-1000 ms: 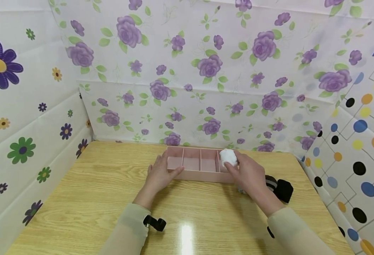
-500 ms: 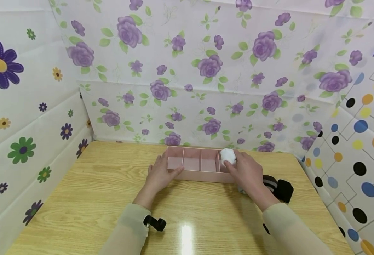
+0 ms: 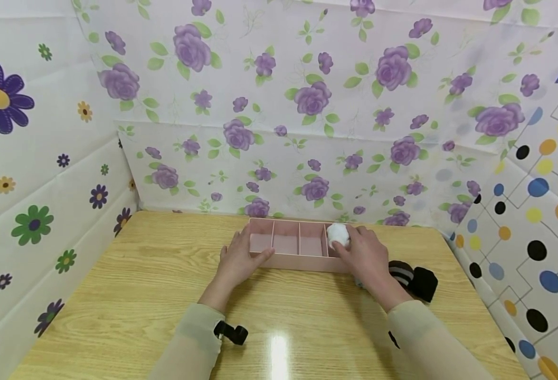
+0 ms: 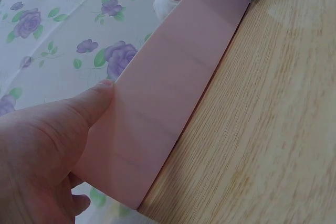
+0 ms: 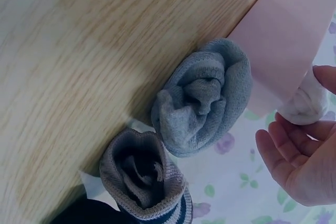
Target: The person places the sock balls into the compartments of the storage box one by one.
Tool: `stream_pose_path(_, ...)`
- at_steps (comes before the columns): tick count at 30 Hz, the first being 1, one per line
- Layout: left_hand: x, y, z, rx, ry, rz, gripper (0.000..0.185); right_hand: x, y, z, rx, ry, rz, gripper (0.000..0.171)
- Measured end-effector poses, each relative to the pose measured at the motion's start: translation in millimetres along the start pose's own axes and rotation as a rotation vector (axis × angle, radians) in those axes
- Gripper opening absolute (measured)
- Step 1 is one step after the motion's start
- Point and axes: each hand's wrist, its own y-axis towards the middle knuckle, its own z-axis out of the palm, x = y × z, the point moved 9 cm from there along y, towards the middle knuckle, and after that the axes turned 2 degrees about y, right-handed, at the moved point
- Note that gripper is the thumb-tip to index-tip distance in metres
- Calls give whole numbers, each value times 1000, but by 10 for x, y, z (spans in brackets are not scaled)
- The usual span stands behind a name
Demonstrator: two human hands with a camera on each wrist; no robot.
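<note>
The right hand (image 3: 366, 250) pinches a rounded white bundle of soft-looking cloth (image 3: 338, 236), apparently a rolled sock, between thumb and fingers. The bundle is at the rightmost compartment of a long, shallow pink box with thin upright dividers (image 3: 302, 263); how deep it sits, and whether it touches the floor, cannot be told. The left hand (image 3: 240, 258) grips the box's left end, thumb along the top of the front wall and fingers around the end.

The bundle should be light, squashy and hard to damage, with enough texture not to slip. A gentle hold across its widest part would suit it; pulling at a loose fold might undo the roll. The box looks stiff-walled but light, perhaps smooth, so it could slide if nudged; its end walls seem the best place to steady it, as the thin dividers may flex.

On the wooden tabletop (image 3: 164, 274), just beyond the box's right end, lies a blue-grey knitted roll (image 5: 205, 98), touching or nearly touching a dark roll with grey stripes (image 5: 149, 182). A black cloth bundle (image 3: 423, 285) rests beside the striped one. All three look equally soft and easy to hold by their rounded sides.

No brand, label or writing is legible on the box or the rolls.
</note>
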Motion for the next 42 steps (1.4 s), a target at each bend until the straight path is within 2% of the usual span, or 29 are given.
stream_pose_path(33,14,17,19,3,-13,4,113,-13,18,111,-8,-35,11,66)
stream_pose_path(38,16,17,18,1,-15,2,112,-12,13,107,-8,-16,-6,56)
stream_pose_path(42,14,11,10,-2,-14,4,113,-31,-23,75,-9,9,-16,56)
